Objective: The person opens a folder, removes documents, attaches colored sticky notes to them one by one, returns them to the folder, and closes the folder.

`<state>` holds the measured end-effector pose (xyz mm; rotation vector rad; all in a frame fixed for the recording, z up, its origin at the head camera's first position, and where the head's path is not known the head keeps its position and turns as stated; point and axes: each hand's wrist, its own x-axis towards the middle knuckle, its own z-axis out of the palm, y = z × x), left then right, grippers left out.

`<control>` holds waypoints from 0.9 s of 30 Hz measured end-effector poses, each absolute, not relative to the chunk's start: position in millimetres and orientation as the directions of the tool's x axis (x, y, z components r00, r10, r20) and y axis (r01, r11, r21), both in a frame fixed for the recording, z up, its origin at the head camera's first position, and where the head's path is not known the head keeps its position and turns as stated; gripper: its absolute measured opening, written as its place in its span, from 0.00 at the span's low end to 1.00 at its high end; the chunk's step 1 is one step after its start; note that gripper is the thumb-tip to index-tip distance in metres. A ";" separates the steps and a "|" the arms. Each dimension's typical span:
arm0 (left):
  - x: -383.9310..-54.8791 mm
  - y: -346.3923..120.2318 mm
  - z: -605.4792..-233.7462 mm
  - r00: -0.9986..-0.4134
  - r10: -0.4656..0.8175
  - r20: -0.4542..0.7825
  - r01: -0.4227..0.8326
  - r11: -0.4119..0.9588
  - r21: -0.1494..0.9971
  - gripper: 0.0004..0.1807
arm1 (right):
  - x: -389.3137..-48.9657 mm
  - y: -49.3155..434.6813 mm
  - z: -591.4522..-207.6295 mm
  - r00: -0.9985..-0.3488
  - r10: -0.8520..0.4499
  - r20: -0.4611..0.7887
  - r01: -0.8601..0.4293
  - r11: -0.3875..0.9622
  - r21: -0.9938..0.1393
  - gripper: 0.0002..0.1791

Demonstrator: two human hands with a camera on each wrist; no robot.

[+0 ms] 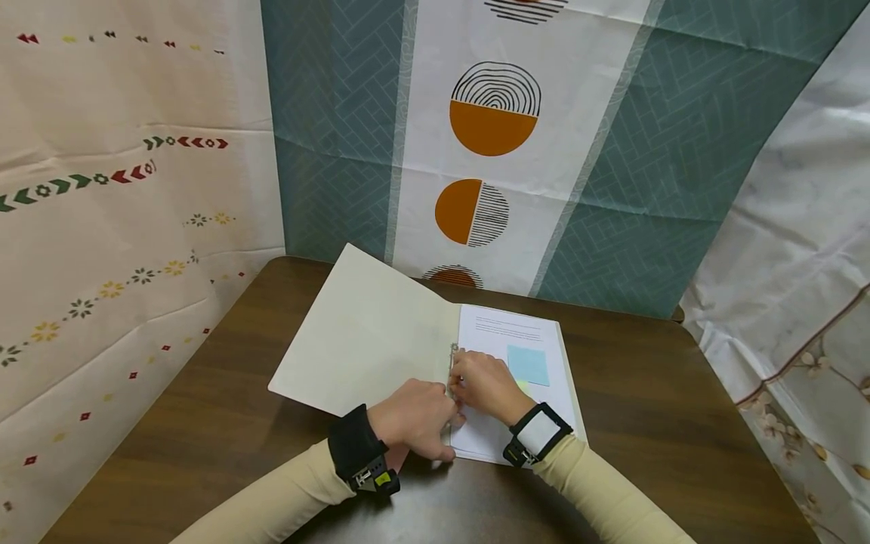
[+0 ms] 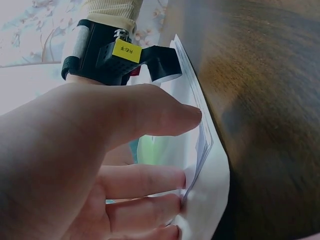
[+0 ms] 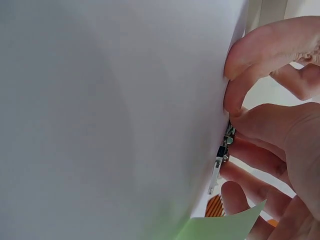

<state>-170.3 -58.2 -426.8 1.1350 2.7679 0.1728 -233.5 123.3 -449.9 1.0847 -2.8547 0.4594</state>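
A cream file folder (image 1: 381,332) lies opened, its cover to the left and a stack of white sheets (image 1: 510,325) on the right side. A metal clip (image 3: 224,145) runs along the spine beside the sheets' edge. My right hand (image 1: 485,381) is at the spine, fingers bent, pinching the clip, which its fingers partly hide. Lower on the spine is my left hand (image 1: 414,419), thumb reaching toward the near end of the sheets. In the left wrist view, its extended fingertips (image 2: 172,179) touch the sheets' edge, apart from the thumb.
A blue sticky note (image 1: 529,366) is on the top sheet, with a green sticky note (image 3: 225,225) beside the right hand. Something pink (image 1: 396,456) shows beneath the cover near the left wrist. Curtains (image 1: 340,113) surround the brown wooden table (image 1: 652,423).
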 end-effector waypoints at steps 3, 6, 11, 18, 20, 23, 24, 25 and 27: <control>-171.6 -55.8 -426.8 -0.714 0.694 -0.091 0.676 0.718 0.168 0.16 | -233.5 125.2 -451.1 -0.748 -0.639 0.179 -0.663 0.703 -0.257 0.09; -172.4 -53.7 -425.7 -0.716 0.692 -0.092 0.674 0.720 0.163 0.17 | -233.6 126.4 -452.5 -0.743 -0.640 0.197 -0.668 0.696 -0.262 0.08; -173.8 -50.8 -425.0 -0.703 0.706 -0.085 0.693 0.707 0.144 0.17 | -234.4 126.2 -450.5 -0.755 -0.631 0.178 -0.655 0.709 -0.261 0.08; -175.9 -50.9 -424.6 -0.696 0.713 -0.084 0.697 0.699 0.160 0.13 | -232.1 125.0 -442.8 -0.763 -0.624 0.168 -0.646 0.726 -0.239 0.07; -176.6 -52.0 -424.8 -0.695 0.713 -0.090 0.694 0.698 0.174 0.12 | -231.9 126.1 -443.5 -0.758 -0.625 0.187 -0.652 0.718 -0.242 0.07; -178.6 -54.6 -426.5 -0.693 0.715 -0.093 0.689 0.694 0.208 0.13 | -231.2 127.4 -445.0 -0.763 -0.615 0.199 -0.646 0.720 -0.253 0.07; -179.7 -55.7 -427.8 -0.692 0.716 -0.090 0.687 0.692 0.222 0.14 | -230.8 127.8 -445.5 -0.767 -0.611 0.198 -0.642 0.722 -0.258 0.07; -180.9 -57.2 -429.2 -0.690 0.720 -0.082 0.687 0.686 0.242 0.13 | -227.7 126.3 -441.0 -0.782 -0.598 0.177 -0.622 0.733 -0.275 0.06; -183.9 -60.2 -432.0 -0.687 0.724 -0.062 0.685 0.674 0.277 0.13 | -227.6 127.6 -442.2 -0.793 -0.587 0.161 -0.606 0.738 -0.295 0.05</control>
